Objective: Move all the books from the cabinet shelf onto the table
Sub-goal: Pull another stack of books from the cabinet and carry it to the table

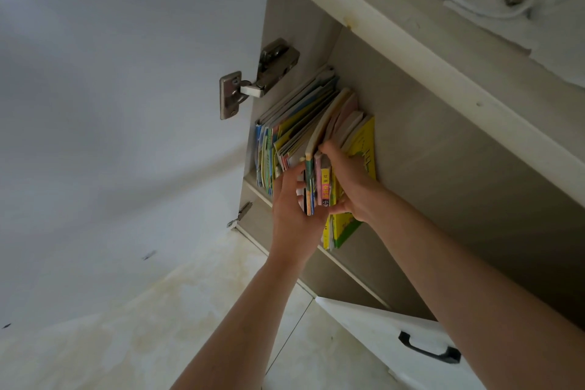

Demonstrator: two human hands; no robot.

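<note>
Left hand (292, 218) and right hand (351, 187) clamp a book bundle (318, 187) between them. Risk: thin neighbouring books (294, 127) lean, may topple off the shelf (348, 266).

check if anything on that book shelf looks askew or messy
Yes: the books lean unevenly against the cabinet wall instead of standing straight, and a yellow-green book juts past the shelf edge. Both hands, left and right, grip a middle bunch.
</note>
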